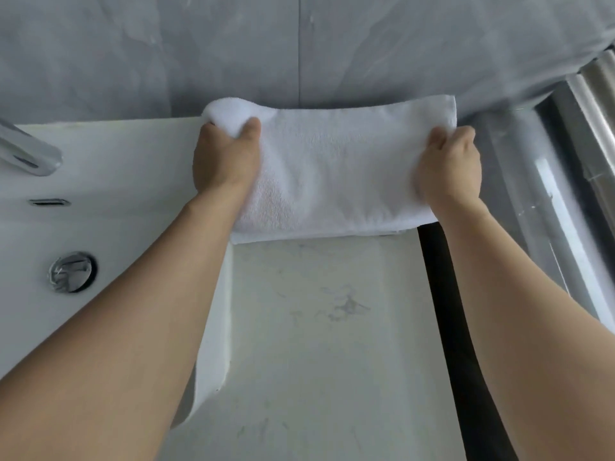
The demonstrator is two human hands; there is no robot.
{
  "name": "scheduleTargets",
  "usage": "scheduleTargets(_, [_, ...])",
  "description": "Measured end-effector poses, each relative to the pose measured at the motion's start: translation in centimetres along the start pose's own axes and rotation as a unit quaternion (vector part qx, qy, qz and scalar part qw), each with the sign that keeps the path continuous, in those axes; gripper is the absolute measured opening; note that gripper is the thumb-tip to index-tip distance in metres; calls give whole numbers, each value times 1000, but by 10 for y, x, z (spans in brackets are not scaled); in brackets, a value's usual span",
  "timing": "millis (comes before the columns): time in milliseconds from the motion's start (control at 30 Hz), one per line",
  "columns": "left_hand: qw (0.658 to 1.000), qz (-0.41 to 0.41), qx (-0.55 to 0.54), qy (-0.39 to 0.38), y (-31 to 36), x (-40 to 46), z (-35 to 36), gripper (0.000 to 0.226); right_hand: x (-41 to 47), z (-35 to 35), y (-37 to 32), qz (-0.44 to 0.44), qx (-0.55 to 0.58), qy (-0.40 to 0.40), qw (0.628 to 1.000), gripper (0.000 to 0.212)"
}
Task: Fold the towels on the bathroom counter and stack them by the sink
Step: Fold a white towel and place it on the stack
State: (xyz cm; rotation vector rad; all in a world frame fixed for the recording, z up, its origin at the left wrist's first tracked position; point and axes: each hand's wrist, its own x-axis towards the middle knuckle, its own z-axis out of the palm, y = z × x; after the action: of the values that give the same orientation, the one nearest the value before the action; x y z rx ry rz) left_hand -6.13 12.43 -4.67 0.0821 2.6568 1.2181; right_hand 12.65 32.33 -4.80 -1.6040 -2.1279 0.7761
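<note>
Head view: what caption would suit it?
Both hands, left hand and right hand, grip a white towel beside the sink.

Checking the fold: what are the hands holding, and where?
Both grip the white towel: left hand bunches its far-left corner, right hand pinches its right edge.

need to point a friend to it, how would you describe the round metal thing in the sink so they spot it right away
Start at the white sink on the left of the counter, under the chrome faucet. On the basin floor, below the small rectangular overflow slot, sits the drain plug. It is the only round, shiny chrome disc there, ringed by a dark gap.
</note>
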Motion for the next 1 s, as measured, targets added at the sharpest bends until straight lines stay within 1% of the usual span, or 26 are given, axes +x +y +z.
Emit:
scheduleTargets(33, [999,-1,33,9,-2,3,3,67,1,4,1,3,-11,-4,1000,33])
scheduleTargets(100, [996,3,87,21,-3,6,8,70,3,11,6,11,-30,-7,999,37])
scheduleTargets(233, [988,29,144,51,-2,6,15,60,5,18,8,4,-58,10,998,38])
scheduleTargets(400, [982,47,162,88,-4,7,19,46,6,21,12,3,-83,38,996,38])
scheduleTargets(500, [980,66,163,96,-4,4,21,43,2,24,11,-8,-120,67,990,37])
scheduleTargets(567, [979,75,163,100,-5,2,21,46,2,25,7,-17,-156,90,983,40])
scheduleTargets(633, [976,86,169,103,-6,-1,22,54,-1,25,2,-24,-175,117,977,51])
scheduleTargets(667, [974,93,177,109,-7,-3,23,59,-5,25,-3,-46,-168,125,977,56])
scheduleTargets(700, [971,100,184,119,-8,-6,23,64,-12,27,-9,-84,-157,114,977,59])
scheduleTargets(733, [967,106,190,128,-8,-10,23,68,-19,30,-14,-137,-151,85,975,61])
scheduleTargets(800, [957,142,211,142,-9,-19,23,74,-35,42,-19,-233,-160,-1,959,62])
scheduleTargets(833, [948,172,225,143,-10,-23,22,75,-40,48,-18,-252,-169,-40,952,62])
scheduleTargets(867, [939,207,240,136,-12,-26,21,75,-43,51,-16,-253,-175,-65,949,62])
scheduleTargets(933, [916,278,275,87,-19,-27,20,72,-40,53,-10,-243,-179,-75,950,61])
scheduleTargets(1000, [893,314,323,20,-26,-25,18,65,-35,50,-7,-244,-185,-69,949,61])
